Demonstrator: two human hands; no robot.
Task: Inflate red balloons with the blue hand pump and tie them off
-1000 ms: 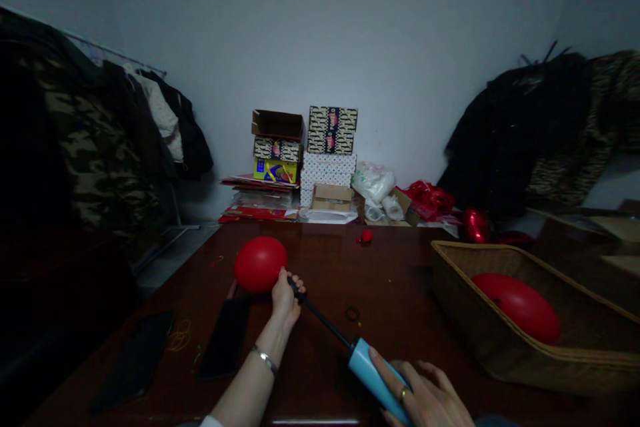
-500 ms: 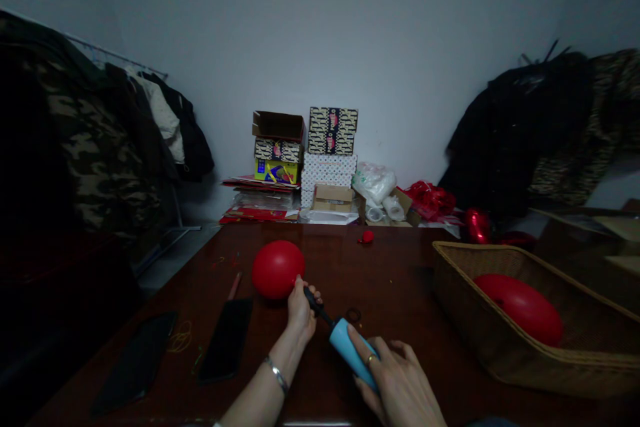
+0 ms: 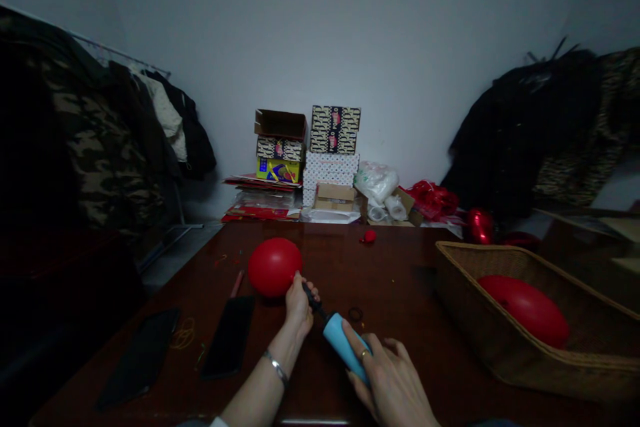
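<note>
A round red balloon is at the black nozzle end of a blue hand pump, just above the brown table. My left hand is closed around the balloon's neck and the nozzle, hiding where they meet. The pump's blue barrel lies in my right hand, thumb on the near side and fingers over the top. The pump slants from lower right toward the balloon at upper left.
On the right stands a wicker basket with a red balloon inside. Two dark phone-like slabs and yellow rubber bands lie left. A small red balloon rests near the far edge, before stacked boxes.
Both hands, with the pump and balloon, have shifted slightly left. The grips look the same, and the balloon's size is about unchanged.
</note>
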